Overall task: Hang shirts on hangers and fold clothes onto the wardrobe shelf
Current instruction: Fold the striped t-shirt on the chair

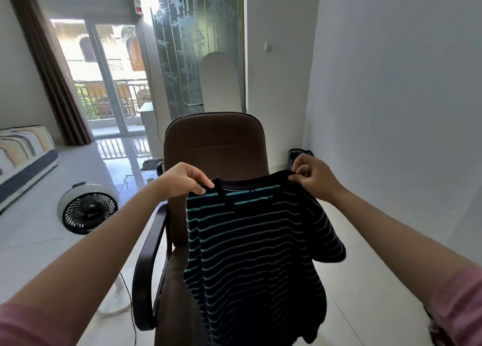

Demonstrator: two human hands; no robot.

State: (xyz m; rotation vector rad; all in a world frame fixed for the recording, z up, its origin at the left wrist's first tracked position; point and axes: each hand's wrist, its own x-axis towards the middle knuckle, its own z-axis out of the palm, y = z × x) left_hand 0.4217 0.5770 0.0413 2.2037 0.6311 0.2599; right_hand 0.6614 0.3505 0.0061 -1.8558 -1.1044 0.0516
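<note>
A person holds a dark striped shirt [255, 244] up by its shoulders in front of a brown office chair [216, 147]; the left hand [182, 180] pinches the fabric beside the collar, fingers [206, 185] closed on the cloth; the right hand [314, 176] pinches the far shoulder seam likewise; the shirt hangs free, its body draping over the chair seat; no hanger or wardrobe is in view; a floor fan [88, 208] stands at left. For a clean result, the 2 grips should probably stay level and taut, so the shoulders square up before hanging or folding.
</note>
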